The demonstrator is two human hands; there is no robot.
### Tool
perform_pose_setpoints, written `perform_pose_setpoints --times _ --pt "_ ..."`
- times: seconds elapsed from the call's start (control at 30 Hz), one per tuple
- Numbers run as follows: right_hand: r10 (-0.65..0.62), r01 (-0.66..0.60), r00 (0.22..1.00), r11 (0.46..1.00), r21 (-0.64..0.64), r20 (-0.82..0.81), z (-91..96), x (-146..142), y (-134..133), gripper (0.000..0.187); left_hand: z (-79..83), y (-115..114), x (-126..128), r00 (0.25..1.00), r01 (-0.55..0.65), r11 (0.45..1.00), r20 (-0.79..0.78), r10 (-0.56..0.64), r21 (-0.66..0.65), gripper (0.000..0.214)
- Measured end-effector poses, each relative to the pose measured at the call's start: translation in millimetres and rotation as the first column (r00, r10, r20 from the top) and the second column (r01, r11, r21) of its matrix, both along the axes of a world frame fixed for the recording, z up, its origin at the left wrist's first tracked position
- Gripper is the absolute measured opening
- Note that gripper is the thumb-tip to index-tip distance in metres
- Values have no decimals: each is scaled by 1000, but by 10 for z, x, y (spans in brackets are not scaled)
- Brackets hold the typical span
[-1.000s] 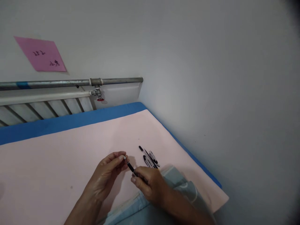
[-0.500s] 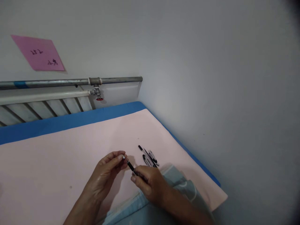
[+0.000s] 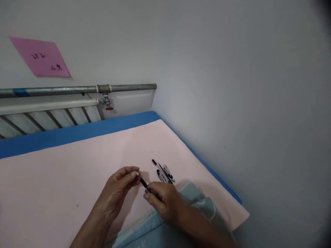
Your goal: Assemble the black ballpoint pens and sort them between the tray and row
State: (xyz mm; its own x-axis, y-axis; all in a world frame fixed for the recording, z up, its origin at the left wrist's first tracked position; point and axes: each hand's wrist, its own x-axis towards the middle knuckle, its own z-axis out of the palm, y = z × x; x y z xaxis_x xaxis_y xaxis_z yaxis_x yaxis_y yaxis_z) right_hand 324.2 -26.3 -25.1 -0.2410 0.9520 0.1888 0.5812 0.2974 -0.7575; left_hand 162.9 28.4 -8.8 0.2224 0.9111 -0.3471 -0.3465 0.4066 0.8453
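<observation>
My right hand (image 3: 165, 199) is closed around the barrel of a pen (image 3: 143, 182), whose black grip section sticks out toward the upper left. At that end is a small silver pen tip (image 3: 137, 173), pinched between the thumb and fingers of my left hand (image 3: 115, 189). The tip meets the black grip or sits right at it; the fingers partly hide the joint. Most of the barrel is hidden in my right palm. Just beyond my right hand lies a small group of black and clear pen parts (image 3: 161, 176), including a black-ended piece (image 3: 154, 162).
A pink sheet (image 3: 64, 179) covers the blue-edged table (image 3: 111, 125). Walls meet behind it and on the right. Along the back run a metal pipe (image 3: 134, 88), a red-handled valve (image 3: 109, 109) and a radiator (image 3: 57, 119). Light-blue fabric (image 3: 144, 234) is under my right arm.
The view has shifted slightly. Both hands keep nearly the same pose on the pen and its tip, and the parts on the table stay put.
</observation>
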Motion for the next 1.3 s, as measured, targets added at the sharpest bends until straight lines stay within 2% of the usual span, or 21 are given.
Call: perform_pose_setpoints --times 0.17,0.4,0.67,0.83,1.1,1.17,1.3 --pt "-25 24 999 1000 -9 -35 -11 -8 -10 17 -38 -18 27 995 1 998 -103 5 58 28" --pt "-7 -29 980 984 -175 -199 29 -11 -14 20 -62 -23 46 991 -25 989 -125 43 148 34" --pt "-18 -111 928 940 -323 -373 89 4 -6 21 -50 -36 57 996 -44 994 -69 51 96 31" --pt "-41 -114 906 935 -335 -422 66 6 -14 21 -47 -43 72 998 -31 997 -43 34 68 30" --pt "-120 -254 810 811 -528 -574 53 -3 -1 21 -49 -107 148 997 -66 995 34 63 81 29" --pt "-123 -233 821 819 -524 -558 45 -6 16 20 -26 -126 168 994 -84 996 67 82 37 30" --pt "-106 -125 874 894 -430 -475 46 -5 31 21 -22 -166 220 992 -44 999 115 46 -19 22"
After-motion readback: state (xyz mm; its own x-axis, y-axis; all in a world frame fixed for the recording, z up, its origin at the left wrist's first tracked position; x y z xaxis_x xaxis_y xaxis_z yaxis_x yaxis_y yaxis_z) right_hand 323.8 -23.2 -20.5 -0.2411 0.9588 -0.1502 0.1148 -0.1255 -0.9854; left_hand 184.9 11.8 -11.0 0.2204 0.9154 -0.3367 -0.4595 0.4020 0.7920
